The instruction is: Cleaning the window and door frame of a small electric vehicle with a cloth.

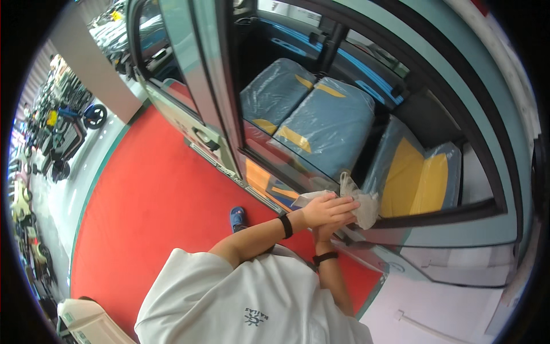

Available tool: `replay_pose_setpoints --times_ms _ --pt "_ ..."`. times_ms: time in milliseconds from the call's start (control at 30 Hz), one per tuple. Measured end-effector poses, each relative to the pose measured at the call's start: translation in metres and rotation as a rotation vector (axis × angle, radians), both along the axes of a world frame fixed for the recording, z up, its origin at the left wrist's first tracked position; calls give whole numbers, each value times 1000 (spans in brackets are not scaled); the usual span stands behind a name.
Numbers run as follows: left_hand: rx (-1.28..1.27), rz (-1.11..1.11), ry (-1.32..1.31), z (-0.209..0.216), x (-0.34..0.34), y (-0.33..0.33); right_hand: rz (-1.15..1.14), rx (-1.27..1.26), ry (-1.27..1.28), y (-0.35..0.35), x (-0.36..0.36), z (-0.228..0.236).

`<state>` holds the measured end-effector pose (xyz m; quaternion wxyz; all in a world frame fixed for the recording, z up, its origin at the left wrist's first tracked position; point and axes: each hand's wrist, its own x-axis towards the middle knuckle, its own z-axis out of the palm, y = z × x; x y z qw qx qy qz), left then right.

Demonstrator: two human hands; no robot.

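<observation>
My left hand [328, 210] lies across my right hand at the lower edge of the vehicle's window opening, its fingers stretched out and close together. Beneath it, only the heel and wrist of my right hand [325, 231] show; its fingers are hidden. Crumpled, whitish see-through plastic [366, 209], like a thin bag, bunches up against the fingertips and over the window frame [435, 217]. A flat white piece [309, 198] sticks out on the other side of my left hand; what it is I cannot make out. Dark bands circle both wrists.
Inside the small pale green vehicle [470, 229] are blue and yellow seats [329, 117] under clear plastic. A red mat [149, 189] covers the floor around my blue shoe [238, 217]. Electric scooters [66, 137] stand in rows at the left, near a pillar [94, 57].
</observation>
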<state>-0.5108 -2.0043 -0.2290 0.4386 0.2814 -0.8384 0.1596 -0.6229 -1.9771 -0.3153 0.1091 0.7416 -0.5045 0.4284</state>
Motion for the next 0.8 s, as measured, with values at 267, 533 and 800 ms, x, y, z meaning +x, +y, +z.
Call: replay_pose_setpoints --times_ms 267,533,800 --pt "291 254 152 -46 189 -43 112 97 86 -53 163 -2" --pt "249 301 308 -66 268 -59 232 184 157 -73 254 30" --pt "861 215 1097 -78 198 -31 327 531 446 -43 195 31"
